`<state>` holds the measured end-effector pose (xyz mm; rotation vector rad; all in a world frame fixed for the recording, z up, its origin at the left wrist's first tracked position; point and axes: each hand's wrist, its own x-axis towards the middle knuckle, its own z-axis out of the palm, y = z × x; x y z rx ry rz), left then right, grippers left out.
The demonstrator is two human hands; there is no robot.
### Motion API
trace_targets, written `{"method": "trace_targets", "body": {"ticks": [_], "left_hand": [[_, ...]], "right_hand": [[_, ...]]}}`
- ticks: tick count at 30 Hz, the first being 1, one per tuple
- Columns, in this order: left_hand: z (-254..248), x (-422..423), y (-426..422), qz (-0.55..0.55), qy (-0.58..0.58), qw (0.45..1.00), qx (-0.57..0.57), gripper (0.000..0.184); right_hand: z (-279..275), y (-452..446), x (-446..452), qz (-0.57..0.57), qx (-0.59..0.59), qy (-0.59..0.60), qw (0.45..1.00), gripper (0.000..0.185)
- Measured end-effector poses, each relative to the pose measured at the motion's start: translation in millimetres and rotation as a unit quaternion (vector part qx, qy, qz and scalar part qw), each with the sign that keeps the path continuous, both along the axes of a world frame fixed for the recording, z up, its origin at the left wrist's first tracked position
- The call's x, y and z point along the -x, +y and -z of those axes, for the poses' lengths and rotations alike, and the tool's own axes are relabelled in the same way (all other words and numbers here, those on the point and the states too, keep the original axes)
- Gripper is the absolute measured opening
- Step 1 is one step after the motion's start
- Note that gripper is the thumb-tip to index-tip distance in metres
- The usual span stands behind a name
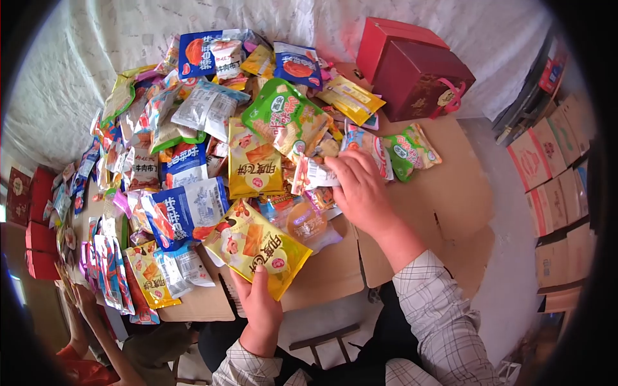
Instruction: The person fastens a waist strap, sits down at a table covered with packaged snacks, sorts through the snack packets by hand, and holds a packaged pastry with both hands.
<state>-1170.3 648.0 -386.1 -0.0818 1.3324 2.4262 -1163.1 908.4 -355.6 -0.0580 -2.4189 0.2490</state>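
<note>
Near the front edge of the cardboard-covered table, my left hand (261, 309) holds a yellow snack packet (257, 248) by its lower edge, thumb on top. My right hand (360, 190) reaches over the pile, its fingers closed on a small white and red packet (315, 175). A green packet (286, 119) and another yellow packet (254, 161) lie just beyond and left of it. Under and beside the held yellow packet are a blue and white packet (187, 212) and a clear purplish packet (306, 225).
A large heap of mixed snack packets (209, 106) covers the table's left and back. Two red boxes (418, 77) stand at the back right. Cardboard cartons (553, 193) line the floor on the right. Another person's arms (96, 321) show at lower left, near red boxes (40, 238).
</note>
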Motion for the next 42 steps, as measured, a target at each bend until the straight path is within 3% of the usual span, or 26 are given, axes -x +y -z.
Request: {"method": "trace_targets", "body": {"ticks": [2,4,5,6,8,10,14,16,18,20,22,23,24,26,27,29,32,35,38,40,42], "left_hand": [[1.7,-0.3,0.4,0.012,0.01,1.0,-0.003,0.054],[0.9,0.1,-0.4,0.014,0.017,0.999,0.026,0.053],[1.1,1.0,-1.2,0.021,0.015,0.999,0.04,0.054],[2.2,0.2,0.1,0.024,0.014,0.999,0.038,0.054],[5.4,-1.5,1.0,0.02,0.011,0.999,0.038,0.055],[6.5,-2.2,-1.9,0.04,0.021,0.998,0.051,0.056],[2.4,-4.9,-2.1,0.067,0.018,0.997,0.032,0.059],[-0.2,-6.1,-0.6,0.067,0.011,0.998,0.02,0.06],[4.7,-6.5,-0.9,0.062,0.021,0.997,0.047,0.059],[3.9,-7.4,0.3,0.063,0.026,0.996,0.05,0.059],[6.5,-7.7,1.5,0.064,0.033,0.996,0.056,0.059],[7.2,-8.1,2.1,0.067,0.041,0.995,0.064,0.059],[7.8,-8.8,3.4,0.069,0.041,0.995,0.066,0.059],[10.1,-10.5,5.9,0.068,0.048,0.994,0.067,0.059],[11.4,-11.3,6.8,0.07,0.049,0.994,0.067,0.059],[14.1,-12.5,9.0,0.068,0.034,0.996,0.044,0.064],[13.1,-15.3,14.6,0.078,0.029,0.996,0.036,0.065],[21.1,-17.1,17.2,0.082,0.034,0.995,0.035,0.066],[22.7,-18.2,16.3,0.086,0.038,0.994,0.051,0.067],[22.7,-18.0,18.3,0.078,0.046,0.995,0.039,0.067],[22.0,-16.6,17.5,0.082,0.045,0.995,0.04,0.067]], "right_hand": [[-9.0,4.1,-4.1,-0.02,0.011,0.016,1.0,0.048],[-16.9,11.9,-6.9,-0.015,0.076,0.104,0.992,0.046],[-21.8,16.8,-10.5,0.031,0.17,0.104,0.979,0.044],[-30.7,18.2,-20.3,0.047,0.295,0.135,0.945,0.04],[-22.3,54.0,-26.8,0.044,0.404,0.23,0.884,0.039],[-28.7,73.3,-45.4,0.053,0.554,0.267,0.787,0.041],[-23.4,106.2,-80.0,0.118,0.576,0.245,0.771,0.044],[-12.7,117.2,-91.3,0.142,0.57,0.224,0.778,0.043],[10.4,129.7,-108.0,0.144,0.496,0.081,0.852,0.043],[13.4,124.7,-117.2,0.135,0.462,0.018,0.876,0.043],[4.7,116.8,-131.0,0.148,0.247,-0.251,0.924,0.046],[3.0,112.5,-130.6,0.143,0.219,-0.265,0.928,0.05],[0.8,110.6,-130.5,0.145,0.221,-0.265,0.927,0.05],[-3.5,108.5,-128.7,0.115,0.085,-0.211,0.967,0.053],[-6.2,105.6,-123.7,0.116,0.086,-0.209,0.967,0.053],[-9.7,96.4,-108.1,0.116,0.101,-0.097,0.983,0.059],[5.7,82.8,-78.5,0.083,0.079,-0.101,0.988,0.062],[19.6,64.1,-54.4,0.109,0.048,-0.045,0.992,0.052],[32.4,74.2,-38.6,0.112,0.061,-0.094,0.987,0.045],[37.3,81.8,-31.4,0.11,0.057,-0.049,0.991,0.042],[31.1,81.8,-32.4,0.174,0.156,-0.015,0.972,0.043]]}}
